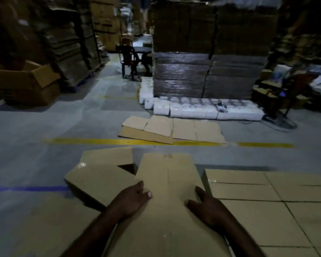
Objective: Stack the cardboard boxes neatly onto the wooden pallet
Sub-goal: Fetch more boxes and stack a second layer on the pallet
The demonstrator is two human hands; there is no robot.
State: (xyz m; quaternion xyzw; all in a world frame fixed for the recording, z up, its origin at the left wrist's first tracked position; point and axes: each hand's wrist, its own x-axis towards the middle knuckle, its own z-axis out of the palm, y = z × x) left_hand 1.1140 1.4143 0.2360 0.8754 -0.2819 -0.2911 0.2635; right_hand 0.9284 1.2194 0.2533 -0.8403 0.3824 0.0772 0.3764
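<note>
I hold a brown rectangular cardboard box (pixel 167 182) between both hands. My left hand (pixel 132 199) grips its left edge: the thumb lies on the top face, the forefinger runs along the rim, and the other fingers drop down the side out of sight. My right hand (pixel 206 206) grips the right edge the same way, thumb on top and pointing inward. The box's long axis runs straight away from me. Its near end is low between my wrists and its far short end is well beyond my fingertips. A taped seam runs down the middle of the top face, between my two thumbs.

Just outside my left fingers a second brown cardboard box (pixel 100 175) sits skewed, its long axis turned off to the left. It touches or nearly touches the held one. Just outside my right fingers lies a flat layer of brown cardboard boxes (pixel 267 201) packed edge to edge. It looks close against the held box, but I cannot tell if they touch.

Beyond my fingertips a yellow painted floor line (pixel 100 140) crosses the grey concrete. A flattened brown cardboard sheet (pixel 174 130) lies just past it.
</note>
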